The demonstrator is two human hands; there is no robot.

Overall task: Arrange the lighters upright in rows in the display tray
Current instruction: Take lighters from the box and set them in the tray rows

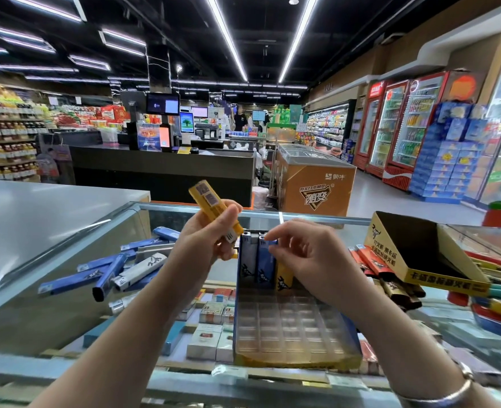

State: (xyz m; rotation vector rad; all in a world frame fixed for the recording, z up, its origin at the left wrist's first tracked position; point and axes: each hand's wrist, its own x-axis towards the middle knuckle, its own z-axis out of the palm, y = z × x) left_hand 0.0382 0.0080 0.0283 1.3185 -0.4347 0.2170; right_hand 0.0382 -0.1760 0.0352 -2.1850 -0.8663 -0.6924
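Note:
A clear plastic display tray (290, 328) with a grid of slots lies on the glass counter. In its far row stand a white lighter (248, 257), a blue lighter (264, 260) and a yellow lighter (284, 278), all upright. My left hand (211, 234) grips yellow lighters (211, 201), tilted up above the tray's far left corner. Over the far row, my right hand (305, 254) pinches the top of the blue lighter with its fingertips. Loose blue and white lighters (116, 272) lie in a heap to the left of the tray.
A yellow cardboard lighter box (429, 254) sits open at the right on a heap of red, orange and brown lighters (375, 266). Cigarette packs (211, 325) show under the counter glass. A grey counter top (37, 213) lies to the left.

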